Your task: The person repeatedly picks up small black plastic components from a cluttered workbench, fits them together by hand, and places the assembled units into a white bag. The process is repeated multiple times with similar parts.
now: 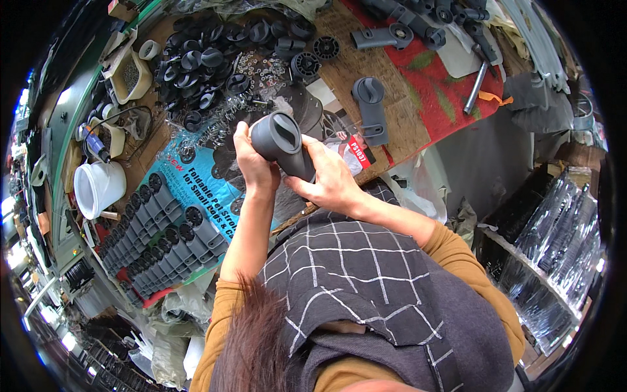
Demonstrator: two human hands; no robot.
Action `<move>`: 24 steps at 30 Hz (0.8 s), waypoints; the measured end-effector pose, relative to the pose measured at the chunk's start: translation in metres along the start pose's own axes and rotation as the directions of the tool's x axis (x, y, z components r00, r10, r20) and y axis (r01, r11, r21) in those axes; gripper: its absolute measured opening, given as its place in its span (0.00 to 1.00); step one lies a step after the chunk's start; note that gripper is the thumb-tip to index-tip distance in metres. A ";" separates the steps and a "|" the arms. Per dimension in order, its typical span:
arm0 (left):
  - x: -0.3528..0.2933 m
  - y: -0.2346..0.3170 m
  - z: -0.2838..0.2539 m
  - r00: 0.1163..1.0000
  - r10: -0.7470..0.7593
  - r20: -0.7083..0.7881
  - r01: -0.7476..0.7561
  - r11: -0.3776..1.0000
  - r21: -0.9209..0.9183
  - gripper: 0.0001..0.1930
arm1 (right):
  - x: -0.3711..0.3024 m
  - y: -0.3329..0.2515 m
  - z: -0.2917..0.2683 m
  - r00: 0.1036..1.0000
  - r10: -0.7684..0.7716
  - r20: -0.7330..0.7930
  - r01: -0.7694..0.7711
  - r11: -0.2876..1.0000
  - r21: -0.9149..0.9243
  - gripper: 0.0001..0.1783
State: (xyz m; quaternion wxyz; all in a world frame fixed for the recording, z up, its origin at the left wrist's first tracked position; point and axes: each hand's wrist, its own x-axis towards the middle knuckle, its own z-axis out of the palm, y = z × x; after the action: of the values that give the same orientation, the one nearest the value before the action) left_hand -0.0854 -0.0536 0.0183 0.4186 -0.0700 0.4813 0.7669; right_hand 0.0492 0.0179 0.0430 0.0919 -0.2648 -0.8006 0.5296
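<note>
Between my two hands, over the bench's near edge, is a dark grey plastic joint fitting (292, 147) with a round knob-like cap facing up. My left hand (257, 160) wraps its round end from the left. From the right, my right hand (332, 178) grips the tubular lower part; some fingertips are hidden behind it. A similar fitting (371, 108) lies on the brown board to the right. Beyond my hands spreads a heap of black round caps (209, 59), beside loose small metal hardware (261, 70).
Rows of grey fittings (163, 228) lie at the left, near a white bucket (99, 188) and a blue-handled tool (96, 145). A tan tub (130, 77) holds small metal parts. More fittings (382, 36) rest on red cloth (450, 98). Plastic-wrapped black parts (555, 261) stand at the right.
</note>
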 end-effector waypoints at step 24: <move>-0.016 -0.040 0.013 0.976 0.101 0.193 -0.201 0.760 0.618 0.42 | -0.006 0.126 -0.059 0.925 0.369 0.087 -0.186 0.239 0.953 0.27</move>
State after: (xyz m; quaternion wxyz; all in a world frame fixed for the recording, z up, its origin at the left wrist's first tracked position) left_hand -0.0429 -0.0451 0.0068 0.3889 0.1711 0.6829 0.5943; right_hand 0.1202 0.0994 -0.0441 0.1969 -0.3360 -0.2603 0.8835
